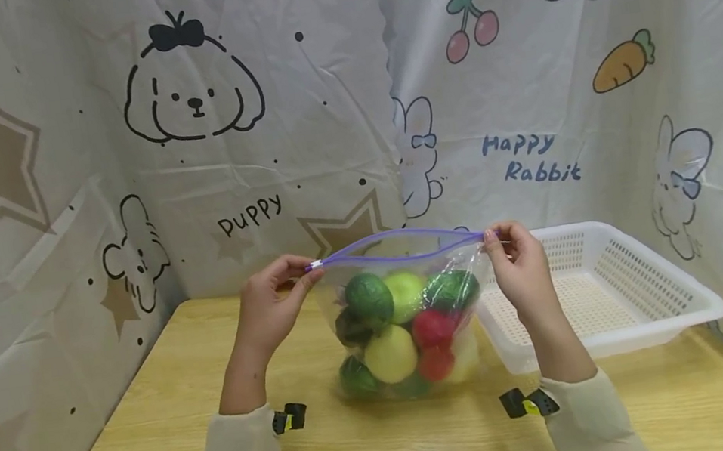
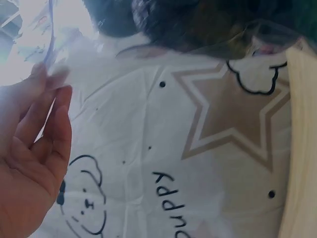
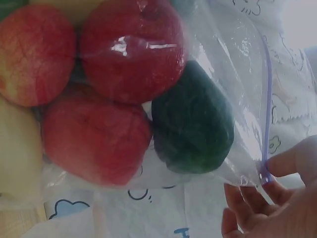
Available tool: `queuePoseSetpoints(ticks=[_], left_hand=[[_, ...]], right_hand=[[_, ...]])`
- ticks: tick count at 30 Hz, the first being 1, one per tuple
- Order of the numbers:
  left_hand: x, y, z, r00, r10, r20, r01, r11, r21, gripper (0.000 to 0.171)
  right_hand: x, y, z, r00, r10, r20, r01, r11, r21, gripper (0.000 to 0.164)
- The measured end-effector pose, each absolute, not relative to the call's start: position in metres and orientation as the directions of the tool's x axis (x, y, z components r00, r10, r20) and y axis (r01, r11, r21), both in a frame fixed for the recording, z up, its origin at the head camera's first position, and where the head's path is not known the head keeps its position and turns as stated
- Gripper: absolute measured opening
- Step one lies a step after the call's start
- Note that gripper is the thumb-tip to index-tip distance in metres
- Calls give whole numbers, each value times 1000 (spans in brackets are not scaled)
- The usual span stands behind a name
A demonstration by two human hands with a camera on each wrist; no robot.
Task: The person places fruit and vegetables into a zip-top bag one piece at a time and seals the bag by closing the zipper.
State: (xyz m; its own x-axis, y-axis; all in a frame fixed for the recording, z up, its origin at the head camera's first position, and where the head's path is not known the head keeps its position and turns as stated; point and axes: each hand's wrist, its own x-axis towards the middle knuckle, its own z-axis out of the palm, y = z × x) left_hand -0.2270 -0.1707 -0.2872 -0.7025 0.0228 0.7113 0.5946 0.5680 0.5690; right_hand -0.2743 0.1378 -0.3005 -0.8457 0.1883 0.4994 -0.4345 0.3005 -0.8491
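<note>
A clear zip bag (image 1: 476,260) with a purple zip edge is full of red, yellow and green fruits. My left hand (image 1: 273,302) pinches its left top corner beside the white slider (image 1: 316,264). At the opposite top corner, my right hand (image 1: 523,265) pinches the purple edge between thumb and fingers. The bag's mouth gapes between the two hands. Through the plastic show a yellow fruit (image 1: 390,354), a red fruit (image 1: 433,328) and a dark green fruit (image 3: 193,121). In the left wrist view, the bag's contents are dark and hard to tell apart.
A white plastic basket (image 1: 678,283) with slotted walls stands on the wooden table (image 1: 172,403) at the right, partly behind my right arm. Printed cloth (image 1: 327,70) hangs around the back and sides. A black band (image 1: 289,418) sits at each cuff.
</note>
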Motion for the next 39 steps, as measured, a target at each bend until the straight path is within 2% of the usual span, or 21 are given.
queuePoseSetpoints(ticks=[2,4,6,8,12,14,15,17,20,22,29,35,39], left_hand=[[-227,-176,-288,-703,48,709,593,591,547,11],[-230,-182,-291,-710,73,700,590,604,536,12],[-233,-188,-294,-718,98,689,589,614,526,14],[-237,-194,-298,-725,129,677,592,618,516,15],[-232,-198,-296,-719,173,673,608,624,490,13],[-230,-200,-294,-714,197,672,624,614,483,12],[-228,-201,-293,-713,214,668,634,605,482,11],[-223,-203,-290,-714,263,649,657,571,492,10],[-212,-204,-285,-714,345,609,688,505,521,8],[-204,-202,-279,-704,394,591,708,463,534,7],[-177,-194,-254,-664,491,564,747,394,536,8],[-180,-194,-261,-667,528,526,741,397,541,5],[-179,-193,-263,-641,547,538,765,397,508,5]], right_hand=[[-271,132,-298,-804,231,548,-466,328,-822,25],[-265,123,-297,-720,275,637,-535,364,-762,19],[-256,111,-295,-590,295,752,-622,428,-656,18],[-244,95,-294,-441,262,858,-709,485,-512,20],[-219,58,-293,-127,19,992,-841,528,-118,22],[-209,42,-295,-25,-153,988,-859,509,57,23],[-205,35,-297,4,-229,973,-862,492,120,24],[-199,26,-300,9,-357,934,-869,459,184,24],[-194,20,-305,-38,-439,898,-886,430,173,24],[-193,18,-307,-57,-443,895,-897,416,149,24],[-192,11,-312,-38,-375,926,-886,442,142,22],[-191,8,-315,-40,-369,928,-861,485,156,13],[-189,8,-314,-29,-361,932,-858,487,162,10]])
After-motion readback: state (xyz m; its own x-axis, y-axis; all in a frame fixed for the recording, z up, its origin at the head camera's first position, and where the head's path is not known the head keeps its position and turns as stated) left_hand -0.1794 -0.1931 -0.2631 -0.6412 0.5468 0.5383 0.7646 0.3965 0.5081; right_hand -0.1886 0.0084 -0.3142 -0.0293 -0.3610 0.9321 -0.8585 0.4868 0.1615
